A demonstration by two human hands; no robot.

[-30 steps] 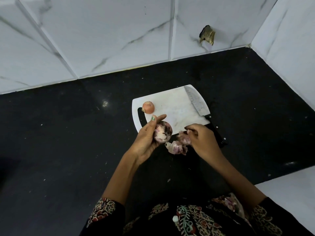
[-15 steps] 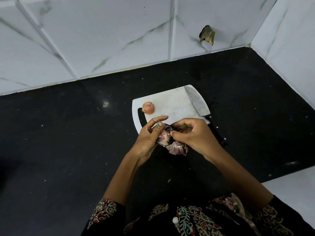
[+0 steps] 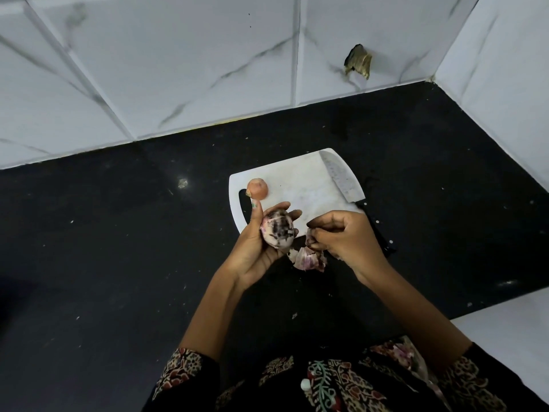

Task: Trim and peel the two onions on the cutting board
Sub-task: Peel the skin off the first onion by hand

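Onion cupped in left hand above near edge of cutting board, part-peeled, dark-smudged; small, light, firm, likely slick. Right hand apart, pinching loose skin. Onion 2 on board.

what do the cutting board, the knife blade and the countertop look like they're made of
Cutting board: probably plastic, judging by its matte white face, rounded corners and cut-out handle slot. Knife blade: likely steel, grey and dully shiny, with a speckled or dimpled face. Countertop: looks like polished black stone, glossy with light reflections, though a laminate cannot be ruled out.
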